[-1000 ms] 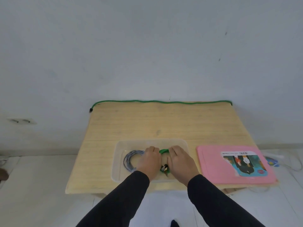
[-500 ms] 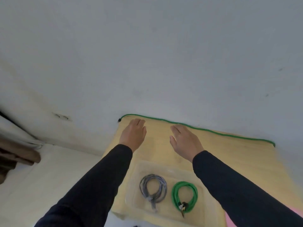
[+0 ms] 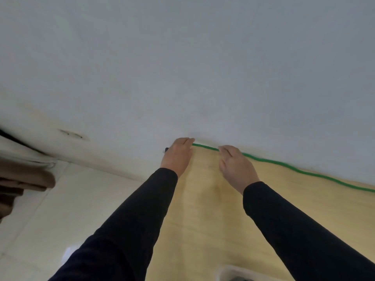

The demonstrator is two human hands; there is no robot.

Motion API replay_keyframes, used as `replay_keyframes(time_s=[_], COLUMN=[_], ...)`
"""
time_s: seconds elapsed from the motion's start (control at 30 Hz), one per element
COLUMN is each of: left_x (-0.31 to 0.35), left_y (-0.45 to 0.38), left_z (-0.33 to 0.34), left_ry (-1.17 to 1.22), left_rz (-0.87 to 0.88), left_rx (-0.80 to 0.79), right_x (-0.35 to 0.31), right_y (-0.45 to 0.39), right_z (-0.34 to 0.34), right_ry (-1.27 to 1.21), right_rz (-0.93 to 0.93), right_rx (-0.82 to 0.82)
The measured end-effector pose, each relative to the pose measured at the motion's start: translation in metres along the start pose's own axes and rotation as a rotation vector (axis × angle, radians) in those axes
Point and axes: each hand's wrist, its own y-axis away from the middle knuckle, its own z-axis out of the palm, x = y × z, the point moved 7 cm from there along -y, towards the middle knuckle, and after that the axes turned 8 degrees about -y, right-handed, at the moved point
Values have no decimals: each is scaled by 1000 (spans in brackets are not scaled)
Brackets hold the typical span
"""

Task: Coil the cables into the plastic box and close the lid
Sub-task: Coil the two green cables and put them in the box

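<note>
My left hand (image 3: 178, 157) lies at the far left corner of the table (image 3: 203, 209), fingers together and curled down over the end of the green cable (image 3: 284, 165). The cable's dark plug (image 3: 166, 149) peeks out just beside my knuckles. I cannot tell whether the fingers have truly closed on the cable or only rest on it, since the back of the hand hides them.

My right hand (image 3: 236, 166) is a little further along the same cable, fingers bent, fingertips at the cable where it meets the wall (image 3: 182, 67). The thumb hangs loose below on the near side. Again the grip itself is hidden from me.

Both arms reach straight forward, nearly parallel, black sleeves (image 3: 142, 209) down to the wrists, hands near each other but apart.

The cable runs along the table's back edge against the wall, stretched out rightward to the frame's edge. A corner of the clear box (image 3: 225, 270) shows at the bottom, near me, with a bit of something grey inside.
</note>
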Motion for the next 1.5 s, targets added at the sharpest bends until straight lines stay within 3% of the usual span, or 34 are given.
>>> replay_keyframes(time_s=[0.23,0.47,0.7,1.0,1.1,1.2,1.3,1.4,1.5], left_x=[-24,-29,-3,130,200,269,311,332,350], left_y=[-14,-9,-5,37,56,67,59,53,54], left_z=[29,19,-31,-90,-96,-124,-161,-189,-194], left_ry=[161,344,548,902,1337,1828,2111,2143,1872], left_rz=[11,44,60,7,-22,23,121,148,151], left_rx=[55,148,221,3,-226,-323,-190,21,144], right_x=[20,24,16,49,71,91,100,98,88], right_y=[-23,-23,-1,54,80,108,138,170,193], right_z=[49,41,-23,-178,-226,-253,-253,-244,-262], right_ry=[57,-22,-376,-511,-532,-592,-695,-596,-494], right_rz=[26,43,24,-29,-15,7,52,19,-63], right_rx=[-5,107,231,515,559,538,401,226,126])
